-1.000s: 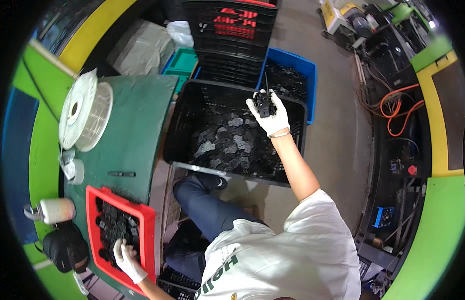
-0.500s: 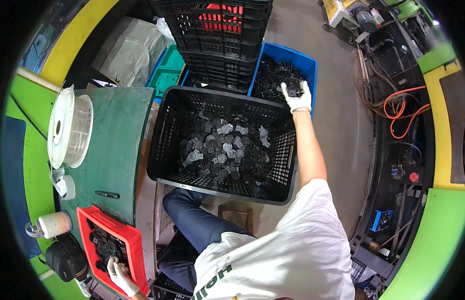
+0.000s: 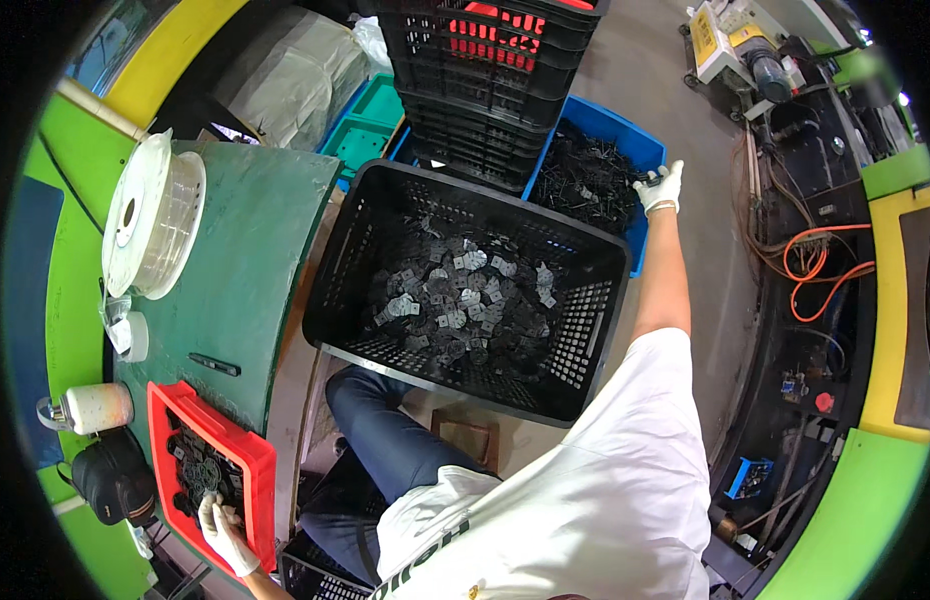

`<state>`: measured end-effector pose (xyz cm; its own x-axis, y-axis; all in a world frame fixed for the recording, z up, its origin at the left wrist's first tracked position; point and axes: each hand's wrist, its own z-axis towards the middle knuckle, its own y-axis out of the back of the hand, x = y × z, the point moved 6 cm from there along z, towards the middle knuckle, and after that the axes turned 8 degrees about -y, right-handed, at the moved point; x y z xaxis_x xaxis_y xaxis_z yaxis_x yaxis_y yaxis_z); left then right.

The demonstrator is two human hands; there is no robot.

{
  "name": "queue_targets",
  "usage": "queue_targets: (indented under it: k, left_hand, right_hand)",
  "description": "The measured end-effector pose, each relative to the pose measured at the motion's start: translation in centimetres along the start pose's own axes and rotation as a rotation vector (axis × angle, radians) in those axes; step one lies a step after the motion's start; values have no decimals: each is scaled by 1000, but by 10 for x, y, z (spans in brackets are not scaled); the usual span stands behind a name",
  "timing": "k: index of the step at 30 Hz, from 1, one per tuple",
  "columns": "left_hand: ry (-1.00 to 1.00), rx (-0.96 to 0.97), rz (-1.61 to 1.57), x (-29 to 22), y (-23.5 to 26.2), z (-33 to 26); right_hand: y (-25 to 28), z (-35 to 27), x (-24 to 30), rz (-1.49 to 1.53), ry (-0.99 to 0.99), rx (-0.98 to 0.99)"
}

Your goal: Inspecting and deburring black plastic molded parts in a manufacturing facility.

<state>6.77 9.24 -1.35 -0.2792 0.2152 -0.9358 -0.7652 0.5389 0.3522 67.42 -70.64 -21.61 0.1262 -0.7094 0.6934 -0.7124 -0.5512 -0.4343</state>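
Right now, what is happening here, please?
A seated person in white gloves works between bins of small dark parts. The right hand is stretched out over the blue plastic bin beyond the large black lattice crate; whether it grips anything I cannot tell. The left hand rests in the red plastic tray on the green table.

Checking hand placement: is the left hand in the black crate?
No, the left hand rests in the red tray, apart from the black crate.
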Motion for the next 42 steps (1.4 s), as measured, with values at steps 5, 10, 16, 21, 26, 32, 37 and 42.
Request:
queue_targets:
  k: [5,10,16,21,26,32,37,42]
  left_hand:
    - [-19,6,28,-4,-2,-2]
    - [-21,-19,-11,-5,-4,-2]
    - [-43,-14,56,-3,-2,-1]
    - [-49,-1,-9,-2,-3,-2]
    - [-35,-26,53,0,-1,-1]
    - [-45,-18,40,-1,-3,-3]
    - [-56,-10,82,0,-2,-3]
    - [-34,2,38,-9,-9,-4]
  right_hand:
    - [4,12,3,-66,89,34]
    - [-4,24,23,-304,198,128]
    - [-36,13,60,-765,517,155]
    - [-55,5,78,-852,775,85]
    - [-56,8,82,-869,865,-35]
    - [-57,25,83,-697,566,8]
    - [-58,38,83,-524,588,-13]
    - [-52,31,84,-368,605,-136]
